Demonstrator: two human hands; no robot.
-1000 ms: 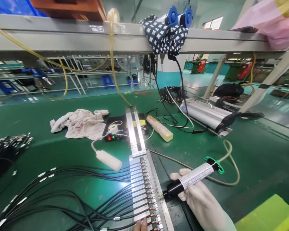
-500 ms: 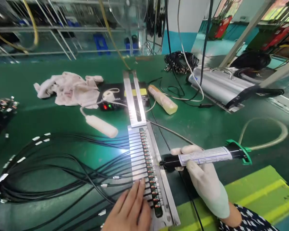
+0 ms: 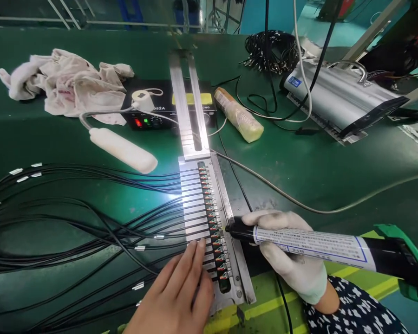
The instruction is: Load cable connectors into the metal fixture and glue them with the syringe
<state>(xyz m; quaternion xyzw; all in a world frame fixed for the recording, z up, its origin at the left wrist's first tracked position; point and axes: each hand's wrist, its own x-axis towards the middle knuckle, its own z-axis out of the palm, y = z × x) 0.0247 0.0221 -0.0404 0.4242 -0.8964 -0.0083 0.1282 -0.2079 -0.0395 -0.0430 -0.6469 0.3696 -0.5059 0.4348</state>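
My right hand (image 3: pixel 292 260), in a white glove, is wrapped round a black dispensing syringe (image 3: pixel 310 246) with a white printed label. The syringe's tip points left at the row of small connectors (image 3: pixel 214 222) in a metal fixture (image 3: pixel 230 222), and a green adapter (image 3: pixel 411 264) caps its far end. On the near part of the fixture, my bare left hand (image 3: pixel 181 287) lies with fingers stretched out over the black cables (image 3: pixel 149 215). These cables run from the left into the fixture's slots, each to a connector. Whether the syringe tip touches a connector, I cannot tell.
Behind the fixture sit a black control box (image 3: pixel 160 116) with lit switches, a crumpled white cloth (image 3: pixel 69 88), a white wrapped handle (image 3: pixel 123 150) and a plastic-wrapped roll (image 3: pixel 238 113). At right lie a silver metal housing (image 3: pixel 344 97) and a cable bundle (image 3: pixel 271 51).
The view has tilted down and come closer. The syringe tip stays near the connector row, while its rear end has swung lower toward the right edge. My left hand stays on the fixture.
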